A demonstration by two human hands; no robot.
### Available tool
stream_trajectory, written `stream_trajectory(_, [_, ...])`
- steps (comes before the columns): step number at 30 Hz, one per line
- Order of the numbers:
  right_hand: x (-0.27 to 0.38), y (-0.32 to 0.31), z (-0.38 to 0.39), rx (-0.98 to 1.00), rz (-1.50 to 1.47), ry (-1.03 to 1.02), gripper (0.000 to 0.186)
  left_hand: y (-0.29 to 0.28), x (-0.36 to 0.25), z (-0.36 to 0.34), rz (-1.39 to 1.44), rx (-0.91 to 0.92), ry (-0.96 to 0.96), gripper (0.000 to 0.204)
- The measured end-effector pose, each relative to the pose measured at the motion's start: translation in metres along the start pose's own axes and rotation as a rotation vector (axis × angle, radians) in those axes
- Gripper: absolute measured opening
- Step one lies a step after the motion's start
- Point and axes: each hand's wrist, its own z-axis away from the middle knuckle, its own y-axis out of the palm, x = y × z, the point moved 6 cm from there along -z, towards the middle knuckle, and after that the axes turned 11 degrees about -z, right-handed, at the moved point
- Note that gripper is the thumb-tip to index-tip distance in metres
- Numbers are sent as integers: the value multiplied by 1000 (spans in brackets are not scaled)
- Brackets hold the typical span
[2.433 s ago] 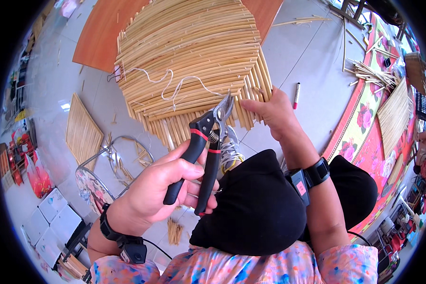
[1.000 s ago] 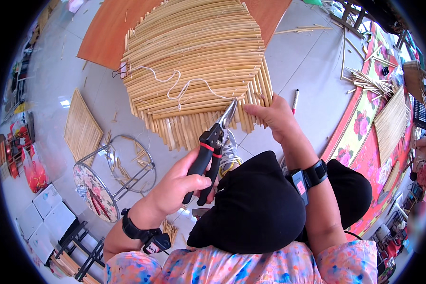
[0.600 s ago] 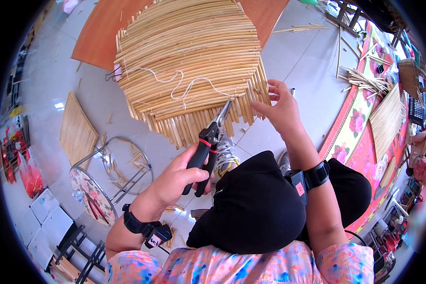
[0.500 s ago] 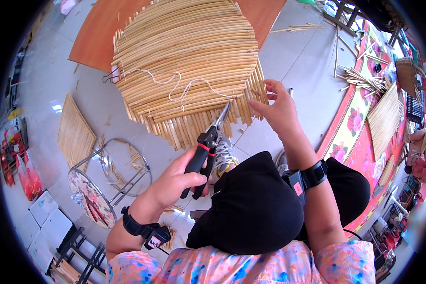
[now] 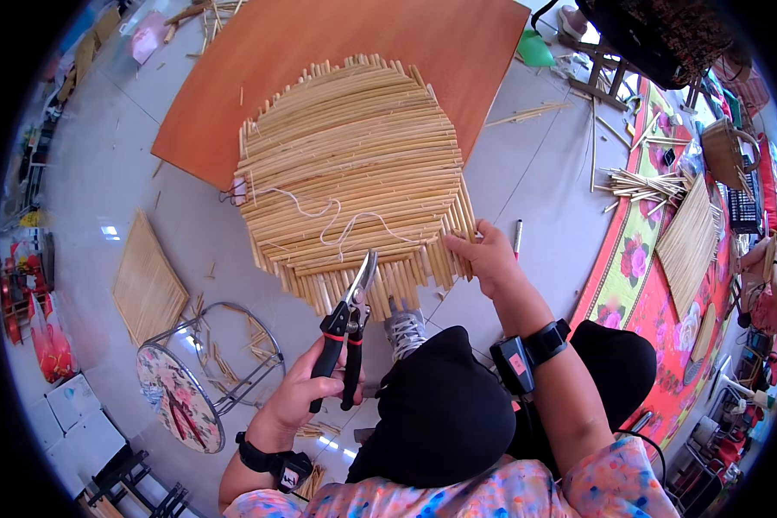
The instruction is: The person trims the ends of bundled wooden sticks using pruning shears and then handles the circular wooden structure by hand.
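Note:
My left hand (image 5: 319,384) holds pruning shears (image 5: 344,321) with black-and-red handles, the metal blades pointing up at the lower edge of a rounded panel of pale thin sticks (image 5: 350,138). My right hand (image 5: 483,255) grips the panel's lower right edge, thumb on top, other fingers partly hidden. Loose white string (image 5: 363,217) lies wavy across the panel, and a binder clip (image 5: 236,192) sits at its left edge. Shorter upright sticks (image 5: 388,285) fringe the bottom. A marker (image 5: 517,242) lies on the floor just right of my right hand.
An orange-brown board (image 5: 337,30) lies under the panel's far part. A diamond stick mat (image 5: 147,276) and tipped floral-seat stool (image 5: 177,397) are left. Right are a floral mat (image 5: 630,259), stick bundles (image 5: 647,186), a basket (image 5: 721,151) and another person's hand (image 5: 755,263).
The view has shifted, putting panel and hands lower in the picture. The shears have moved left along the lower edge. My right hand's fingers, loosened half a second ago, again grip the edge.

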Motion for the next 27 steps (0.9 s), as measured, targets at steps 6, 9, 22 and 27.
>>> stream_trajectory(6, [23,10,-10,54,8,-32,38,-10,4,41,53,-55,169,39])
stream_trajectory(9, [45,13,-25,129,21,25,32,-16,10,60,87,-106,247,37])
stream_trajectory(22, [92,50,-8,18,-187,-7,16,-61,52,114,151,-188,510,33])
stream_trajectory(27, [56,-12,-43,5,-186,-64,21,-71,36,83,135,-187,528,33])
